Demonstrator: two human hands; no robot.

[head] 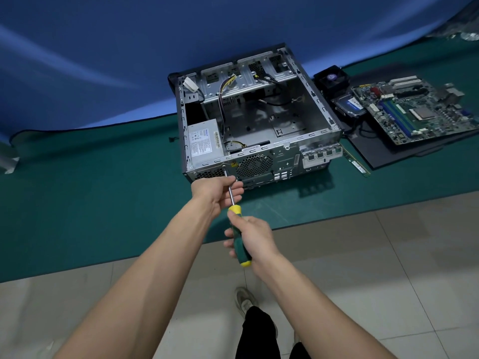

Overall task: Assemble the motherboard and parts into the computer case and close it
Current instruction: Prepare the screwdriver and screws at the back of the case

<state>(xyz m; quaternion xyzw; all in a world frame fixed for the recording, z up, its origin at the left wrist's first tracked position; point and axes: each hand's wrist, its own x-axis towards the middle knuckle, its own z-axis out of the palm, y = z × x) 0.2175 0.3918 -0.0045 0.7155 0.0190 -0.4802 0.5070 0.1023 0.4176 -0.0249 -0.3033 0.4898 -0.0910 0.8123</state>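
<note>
Nearest me, my right hand (252, 235) grips the green-and-yellow handle of the screwdriver (236, 221). Just ahead, my left hand (216, 191) pinches its metal shaft, and the tip meets the rear panel of the case (259, 120) beside the fan grille. On the green worktop (90, 190) the case lies open, with the power supply (204, 143) inside at its left. The motherboard (412, 110) rests on a black panel (388, 154) to the right, and a drive (348, 106) and fan (331, 77) lie between them.
</note>
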